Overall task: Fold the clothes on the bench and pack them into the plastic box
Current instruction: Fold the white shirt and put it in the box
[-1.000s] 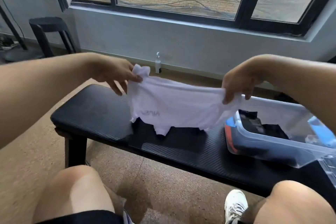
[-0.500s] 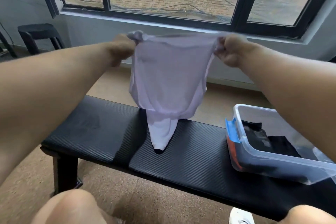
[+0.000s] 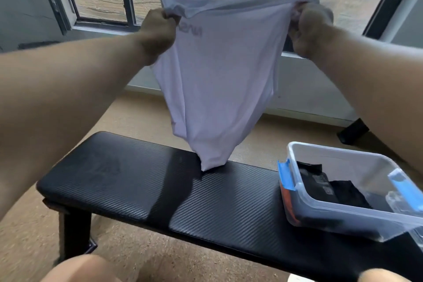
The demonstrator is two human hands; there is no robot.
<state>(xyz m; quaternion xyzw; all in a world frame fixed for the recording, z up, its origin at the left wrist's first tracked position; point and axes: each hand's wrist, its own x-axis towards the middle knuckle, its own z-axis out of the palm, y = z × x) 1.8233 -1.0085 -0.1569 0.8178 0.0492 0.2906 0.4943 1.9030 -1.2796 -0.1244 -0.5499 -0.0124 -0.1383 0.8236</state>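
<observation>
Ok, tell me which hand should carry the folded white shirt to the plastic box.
Right. The right hand grips the white shirt on the side where the plastic box sits at the bench's right end; the left hand would have to cross over.

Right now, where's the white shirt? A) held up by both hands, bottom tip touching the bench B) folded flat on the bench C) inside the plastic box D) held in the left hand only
A: the left hand and right hand each grip a top corner of the white shirt, and its lowest tip meets the black bench.
</observation>
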